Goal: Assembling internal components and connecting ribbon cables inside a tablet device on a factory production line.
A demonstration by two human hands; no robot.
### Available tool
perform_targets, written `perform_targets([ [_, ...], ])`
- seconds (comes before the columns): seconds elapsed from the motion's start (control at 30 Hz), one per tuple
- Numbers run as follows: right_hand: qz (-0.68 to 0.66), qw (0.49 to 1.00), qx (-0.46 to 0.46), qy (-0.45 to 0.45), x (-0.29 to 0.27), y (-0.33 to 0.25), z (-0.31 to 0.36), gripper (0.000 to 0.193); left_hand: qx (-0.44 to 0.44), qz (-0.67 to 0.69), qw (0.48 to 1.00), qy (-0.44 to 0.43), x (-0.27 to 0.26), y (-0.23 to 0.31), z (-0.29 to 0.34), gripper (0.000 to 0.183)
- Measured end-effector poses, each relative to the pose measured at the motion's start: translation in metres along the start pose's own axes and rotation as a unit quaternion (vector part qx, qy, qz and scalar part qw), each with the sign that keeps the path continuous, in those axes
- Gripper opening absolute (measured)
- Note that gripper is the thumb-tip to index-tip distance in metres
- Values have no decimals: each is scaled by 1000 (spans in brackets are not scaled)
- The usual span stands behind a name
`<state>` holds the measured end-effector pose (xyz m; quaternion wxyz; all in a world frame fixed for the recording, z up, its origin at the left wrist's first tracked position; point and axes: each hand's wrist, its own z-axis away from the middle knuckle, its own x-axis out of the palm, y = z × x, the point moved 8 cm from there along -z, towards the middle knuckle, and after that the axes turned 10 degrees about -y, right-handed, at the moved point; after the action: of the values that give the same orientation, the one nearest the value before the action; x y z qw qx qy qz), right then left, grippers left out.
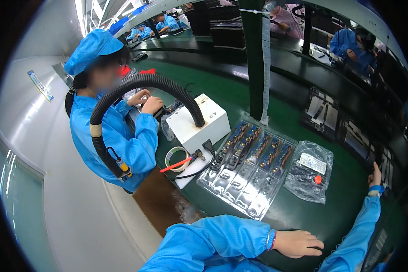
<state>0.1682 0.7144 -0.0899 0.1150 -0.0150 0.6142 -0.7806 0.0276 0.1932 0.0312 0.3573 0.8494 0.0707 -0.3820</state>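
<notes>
My left hand [297,244] lies palm down on the green tabletop with its fingers stretched out, holding nothing. My right hand [375,176] reaches far out to the right, its visible fingers extended beside a black tray [386,168] with silvery strips. Whether it touches that tray I cannot tell; some of its fingers are hidden. Between my arms and the white box lies a clear plastic compartment tray [247,174], its far slots filled with small blue, copper and black parts with cables. A clear plastic bag [310,170] with a white label and a red dot sits right of it.
A white box [199,122] carries a black corrugated hose [145,81]. Near it are a tape roll [177,158] and a red-tipped tool [177,165]. A co-worker in blue [115,127] works at the left. A dark post [254,63] rises behind; more black trays [322,111] line the right.
</notes>
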Motion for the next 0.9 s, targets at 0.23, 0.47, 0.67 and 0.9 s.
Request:
perform_targets([
  [0.23, 162, 962, -218, -4, 49, -84, 144, 50, -21, -3, 1000, -7, 15, -1, 0, 43],
  [0.47, 129, 947, -245, -165, 135, -130, 342, 18, 78, -28, 995, -62, 50, 22, 14, 53],
  [0.67, 161, 949, -163, -216, 166, -73, 392, 15, 168, -53, 968, -178, 82, 54, 20, 52],
  [0.9, 82, 950, -176, -243, 189, -19, 395, 27, 152, -39, 967, -201, 91, 51, 18, 40],
])
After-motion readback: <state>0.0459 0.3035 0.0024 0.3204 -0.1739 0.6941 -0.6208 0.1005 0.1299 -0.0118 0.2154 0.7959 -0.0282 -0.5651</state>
